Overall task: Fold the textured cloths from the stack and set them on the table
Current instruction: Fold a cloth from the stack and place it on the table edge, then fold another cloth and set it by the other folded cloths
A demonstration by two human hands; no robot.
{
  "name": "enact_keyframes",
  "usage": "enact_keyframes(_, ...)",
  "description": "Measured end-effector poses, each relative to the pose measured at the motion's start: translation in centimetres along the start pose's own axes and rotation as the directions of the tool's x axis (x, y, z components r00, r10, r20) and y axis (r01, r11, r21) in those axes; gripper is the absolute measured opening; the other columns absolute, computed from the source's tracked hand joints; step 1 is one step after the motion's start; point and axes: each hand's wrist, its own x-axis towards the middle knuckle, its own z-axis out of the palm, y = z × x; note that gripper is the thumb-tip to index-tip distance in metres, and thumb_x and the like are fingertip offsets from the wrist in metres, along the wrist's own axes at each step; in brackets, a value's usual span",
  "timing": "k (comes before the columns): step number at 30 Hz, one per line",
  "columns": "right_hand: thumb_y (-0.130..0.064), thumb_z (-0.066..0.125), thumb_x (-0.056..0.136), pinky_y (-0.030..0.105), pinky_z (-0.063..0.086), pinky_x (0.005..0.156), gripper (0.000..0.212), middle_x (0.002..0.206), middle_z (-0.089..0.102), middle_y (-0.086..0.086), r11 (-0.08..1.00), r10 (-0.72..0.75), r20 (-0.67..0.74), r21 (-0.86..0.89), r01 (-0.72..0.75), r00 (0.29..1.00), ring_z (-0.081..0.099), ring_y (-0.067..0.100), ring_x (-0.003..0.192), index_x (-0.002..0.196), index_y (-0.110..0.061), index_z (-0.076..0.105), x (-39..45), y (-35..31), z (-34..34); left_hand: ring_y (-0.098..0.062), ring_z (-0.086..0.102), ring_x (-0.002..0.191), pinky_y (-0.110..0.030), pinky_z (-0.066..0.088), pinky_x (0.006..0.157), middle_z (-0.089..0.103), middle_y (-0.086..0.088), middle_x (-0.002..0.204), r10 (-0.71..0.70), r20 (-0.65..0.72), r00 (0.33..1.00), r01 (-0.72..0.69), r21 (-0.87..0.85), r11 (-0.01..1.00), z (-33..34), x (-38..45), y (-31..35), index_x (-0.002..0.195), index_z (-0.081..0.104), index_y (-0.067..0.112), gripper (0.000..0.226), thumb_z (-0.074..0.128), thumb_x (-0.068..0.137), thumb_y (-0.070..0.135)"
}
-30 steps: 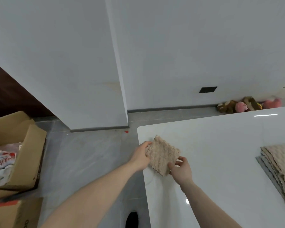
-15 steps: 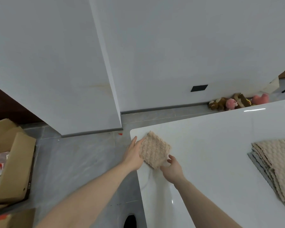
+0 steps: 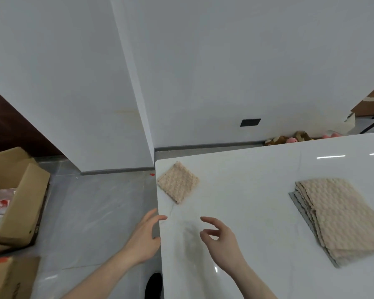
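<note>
A: Two hands, both empty. Left hand (image 3: 143,238) hangs at the table (image 3: 246,212) edge, fingers loosely spread; right hand (image 3: 221,238) over the top, fingers relaxed, lightly curled, apart.
B: Folded cloth (image 3: 178,181)?
A: Flat on the table near its corner, just beyond both sets of fingertips, untouched.
B: Stack (image 3: 341,216)?
A: Well off to the right of the right hand's fingers, beige over grey.

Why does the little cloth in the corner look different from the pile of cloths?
The folded cloth is one small square; the stack holds several bigger, unfolded cloths. The folded cloth lies near the table's left corner; the stack lies at the right. The stack also has grey layers underneath. Both are beige and bumpy, untouched by either hand.
</note>
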Motion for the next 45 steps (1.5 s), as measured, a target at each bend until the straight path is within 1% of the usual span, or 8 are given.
enact_keyframes(3, -0.023, 0.066, 0.092, 0.013, 0.053, 0.070, 0.036, 0.126, 0.060, -0.030, 0.998, -0.054, 0.073, -0.040, 0.057, 0.996, 0.059, -0.018, 0.104, 0.119, -0.046, 0.065, -2.7, 1.7, -2.9, -0.009, 0.030, 0.149, -0.021, 0.030, 0.118, 0.025, 0.013, 0.161, -0.003, -0.121, 0.993, -0.002, -0.040, 0.999, 2.3, -3.1, 3.5, 0.138, 0.052, 0.035, 0.062, 0.054, 0.087, 0.000)
enact_keyframes(5, -0.025, 0.066, 0.092, 0.012, 0.053, 0.072, 0.036, 0.128, 0.057, -0.032, 0.993, -0.087, 0.114, -0.067, 0.095, 0.990, 0.059, -0.015, 0.108, 0.121, -0.047, 0.063, -4.6, 2.9, -4.6, -0.005, 0.034, 0.143, -0.001, 0.034, 0.097, 0.030, 0.016, 0.158, -0.023, -0.236, 0.971, -0.002, -0.107, 0.994, 4.3, -5.8, 6.1, 0.137, 0.054, 0.033, 0.060, 0.054, 0.088, 0.000)
enact_keyframes(7, -0.026, 0.067, 0.092, 0.012, 0.053, 0.077, 0.037, 0.130, 0.055, -0.032, 0.986, -0.122, 0.153, -0.098, 0.138, 0.981, 0.059, -0.011, 0.112, 0.124, -0.045, 0.062, -6.7, 3.5, -6.2, -0.001, 0.035, 0.141, 0.007, 0.032, 0.082, 0.030, 0.020, 0.156, -0.029, -0.287, 0.957, -0.020, -0.165, 0.986, 6.6, -9.0, 8.6, 0.136, 0.054, 0.036, 0.059, 0.055, 0.089, 0.002)
enact_keyframes(12, -0.027, 0.068, 0.091, 0.015, 0.053, 0.087, 0.039, 0.131, 0.055, -0.034, 0.974, -0.193, 0.189, -0.078, 0.211, 0.963, 0.058, -0.006, 0.118, 0.124, -0.046, 0.061, -11.0, 3.7, -8.9, 0.004, 0.023, 0.145, -0.012, 0.024, 0.110, 0.016, 0.032, 0.158, 0.114, -0.213, 0.970, -0.118, -0.004, 0.993, 10.3, -15.6, 10.8, 0.138, 0.047, 0.046, 0.057, 0.055, 0.092, 0.013)
enact_keyframes(19, -0.029, 0.068, 0.090, 0.021, 0.052, 0.098, 0.035, 0.131, 0.055, -0.033, 0.962, -0.222, 0.196, -0.118, 0.248, 0.955, 0.055, -0.010, 0.119, 0.119, -0.049, 0.063, -15.4, 4.4, -10.0, -0.004, 0.032, 0.143, -0.021, 0.026, 0.112, 0.027, 0.031, 0.152, 0.077, -0.285, 0.955, -0.085, -0.016, 0.996, 9.0, -21.2, 9.2, 0.123, 0.048, 0.054, 0.055, 0.061, 0.090, 0.013)
enact_keyframes(25, -0.029, 0.067, 0.093, 0.018, 0.050, 0.081, 0.035, 0.122, 0.057, -0.035, 0.966, -0.182, 0.182, -0.152, 0.211, 0.966, 0.058, -0.008, 0.117, 0.119, -0.051, 0.063, -19.1, 5.6, -11.2, 0.000, 0.028, 0.144, -0.018, 0.030, 0.110, 0.027, 0.030, 0.154, 0.071, -0.287, 0.955, -0.108, -0.114, 0.988, 12.8, -23.1, 10.3, 0.136, 0.050, 0.044, 0.051, 0.056, 0.095, 0.013)
enact_keyframes(34, -0.032, 0.068, 0.092, 0.014, 0.047, 0.079, 0.033, 0.119, 0.058, -0.027, 0.969, -0.144, 0.180, -0.175, 0.176, 0.973, 0.060, -0.002, 0.117, 0.116, -0.054, 0.064, -21.3, 7.3, -15.7, 0.003, 0.026, 0.144, -0.016, 0.025, 0.107, 0.024, 0.035, 0.150, 0.085, -0.215, 0.973, -0.098, -0.053, 0.994, 16.7, -25.0, 12.4, 0.136, 0.048, 0.047, 0.048, 0.056, 0.096, 0.021)
enact_keyframes(45, -0.033, 0.067, 0.094, 0.016, 0.046, 0.087, 0.030, 0.123, 0.057, -0.030, 0.934, -0.244, 0.269, -0.191, 0.300, 0.932, 0.055, -0.007, 0.118, 0.116, -0.053, 0.064, -16.1, 9.3, -30.3, 0.001, 0.030, 0.142, -0.025, 0.033, 0.115, 0.028, 0.030, 0.154, 0.036, -0.338, 0.941, -0.057, -0.052, 0.997, 23.5, -19.9, 24.6, 0.138, 0.049, 0.046, 0.047, 0.057, 0.097, 0.024)
